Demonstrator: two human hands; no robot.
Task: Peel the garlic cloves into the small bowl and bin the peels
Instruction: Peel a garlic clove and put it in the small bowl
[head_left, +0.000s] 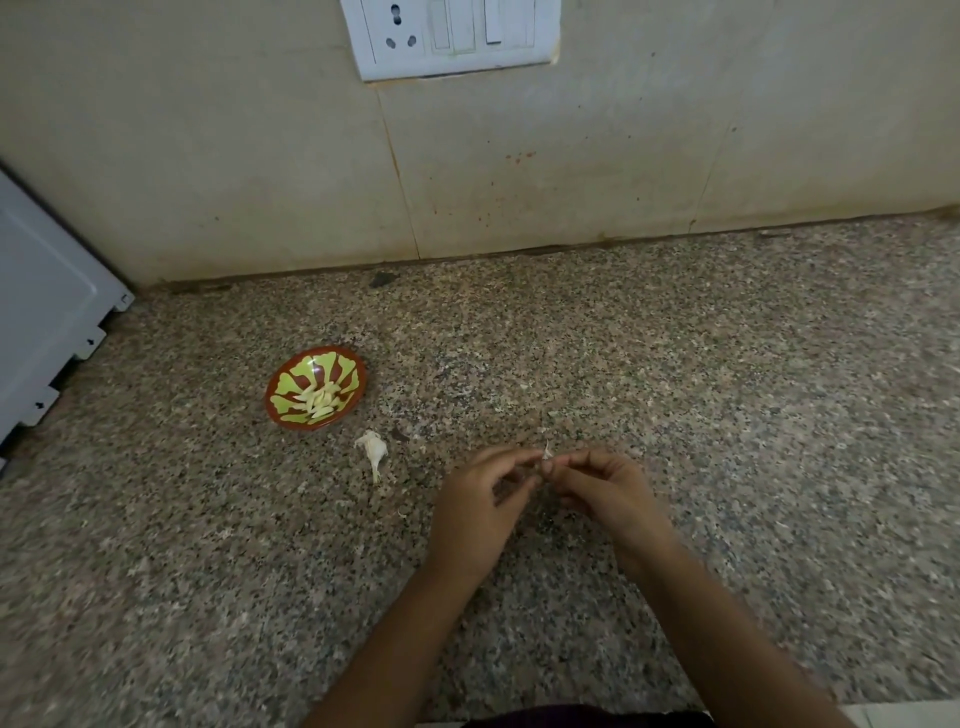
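Both hands are raised just above the granite counter (727, 389), near edge, centre of the scene. My left hand (483, 499) and right hand (608, 488) meet fingertip to fingertip, each pinching the same garlic clove (543, 465). The clove is mostly hidden by my fingers, and only a pale wisp of skin (546, 450) sticks up between them. I hold it in the air, I judge, so one hand can steady it while the other pulls the skin away. The small bowl (304, 370) sits to the left and a little farther off, well apart from my hands, with a heap of peeled cloves (319, 402) in its bottom. That puts it within reach for a drop but out of the way of falling skin. Between bowl and hands lies the papery remnant of the garlic bulb (373, 451), stem pointing near. Small flecks of peel dot the counter around my hands. No bin is in view. Peeling looks well along, but the peels have yet to be binned.
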